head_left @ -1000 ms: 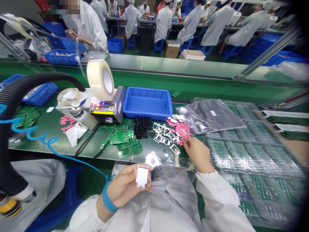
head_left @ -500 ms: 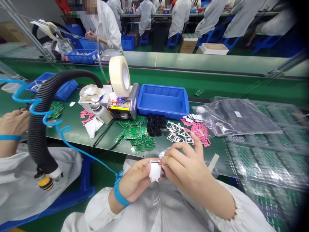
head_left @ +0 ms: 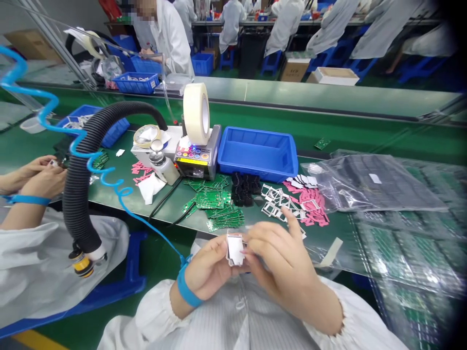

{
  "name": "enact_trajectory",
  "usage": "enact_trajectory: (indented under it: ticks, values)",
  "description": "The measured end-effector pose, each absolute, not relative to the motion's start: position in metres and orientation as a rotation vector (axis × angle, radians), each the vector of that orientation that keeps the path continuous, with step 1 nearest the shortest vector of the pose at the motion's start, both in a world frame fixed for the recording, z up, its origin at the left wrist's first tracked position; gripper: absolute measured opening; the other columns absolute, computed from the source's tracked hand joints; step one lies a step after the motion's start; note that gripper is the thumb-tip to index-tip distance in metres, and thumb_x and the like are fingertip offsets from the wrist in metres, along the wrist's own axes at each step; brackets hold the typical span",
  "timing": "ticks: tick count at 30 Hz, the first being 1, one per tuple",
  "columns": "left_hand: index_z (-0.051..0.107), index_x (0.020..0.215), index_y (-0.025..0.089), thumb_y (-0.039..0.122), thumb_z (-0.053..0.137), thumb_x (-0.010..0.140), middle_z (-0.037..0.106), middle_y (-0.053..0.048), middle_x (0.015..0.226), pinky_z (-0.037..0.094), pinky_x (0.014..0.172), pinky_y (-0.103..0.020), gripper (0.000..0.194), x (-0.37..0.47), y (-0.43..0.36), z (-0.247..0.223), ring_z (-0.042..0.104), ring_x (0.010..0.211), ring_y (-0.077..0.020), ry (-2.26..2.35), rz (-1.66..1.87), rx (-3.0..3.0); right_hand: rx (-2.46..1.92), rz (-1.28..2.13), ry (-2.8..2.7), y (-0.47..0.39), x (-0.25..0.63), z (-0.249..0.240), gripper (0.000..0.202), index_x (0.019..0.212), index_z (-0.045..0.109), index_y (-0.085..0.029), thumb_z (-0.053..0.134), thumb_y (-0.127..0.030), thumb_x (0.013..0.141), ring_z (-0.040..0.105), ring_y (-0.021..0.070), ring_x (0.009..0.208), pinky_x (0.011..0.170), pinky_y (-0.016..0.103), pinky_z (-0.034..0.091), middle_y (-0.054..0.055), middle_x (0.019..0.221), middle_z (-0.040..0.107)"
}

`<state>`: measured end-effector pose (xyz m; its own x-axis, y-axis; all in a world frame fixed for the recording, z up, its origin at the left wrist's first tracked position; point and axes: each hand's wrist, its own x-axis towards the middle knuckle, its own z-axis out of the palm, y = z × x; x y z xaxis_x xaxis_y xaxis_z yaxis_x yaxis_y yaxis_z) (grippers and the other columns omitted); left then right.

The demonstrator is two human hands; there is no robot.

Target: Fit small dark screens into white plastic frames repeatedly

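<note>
A small white plastic frame [head_left: 230, 257] with a flat white panel [head_left: 236, 249] in it is held up in front of my chest. My left hand [head_left: 207, 267], with a blue strap at its wrist, is closed on the frame's left side, thumb in front. My right hand [head_left: 282, 255] pinches at the right edge, with its index finger raised; what lies under those fingertips is partly hidden. Beyond my hands lie green circuit boards [head_left: 213, 199], black parts [head_left: 244, 188], open white frames [head_left: 279, 200] and pink strips [head_left: 314, 204].
A blue bin [head_left: 258, 153] stands behind the parts, beside a tape dispenser [head_left: 199, 158] with a large tape roll [head_left: 191, 114]. Bagged boards [head_left: 383, 182] cover the right side. A black hose [head_left: 78, 194] and blue coiled cord [head_left: 109, 180] hang left, near a co-worker's hands [head_left: 44, 177].
The frame has turned slightly between my hands, and the panel sits at a different angle. My right fingers have shifted along its edge. The camera has swung a little left.
</note>
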<state>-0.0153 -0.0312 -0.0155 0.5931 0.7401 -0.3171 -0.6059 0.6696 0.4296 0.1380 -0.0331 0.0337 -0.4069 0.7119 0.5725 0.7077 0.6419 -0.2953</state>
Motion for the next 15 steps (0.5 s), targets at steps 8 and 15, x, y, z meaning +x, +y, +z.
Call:
enact_trajectory:
  ticks: [8,15]
  values:
    - [0.07,0.088,0.014,0.034,0.068,0.073,0.058,0.001,0.058,0.036,0.042,-0.021,0.025,-0.017,-0.027,-0.009,0.047,0.045,-0.0075,0.575,0.79,0.268,-0.842,0.013,-2.398,-0.049,0.134,0.015,0.016,0.088,0.057,-0.013,0.041,-0.01,0.088,0.044,0.0181,0.127,0.112,0.037,0.026,0.012,0.121,0.062]
    - [0.07,0.094,0.011,0.036,0.072,0.07,0.069,-0.006,0.075,0.046,0.068,-0.026,0.034,-0.017,-0.027,-0.004,0.062,0.071,-0.015,0.516,0.892,0.391,-0.976,0.084,-2.162,-0.037,0.147,0.038,0.019,0.077,0.048,-0.022,0.038,-0.013,0.09,0.062,0.016,0.098,0.111,0.055,0.018,0.005,0.101,0.069]
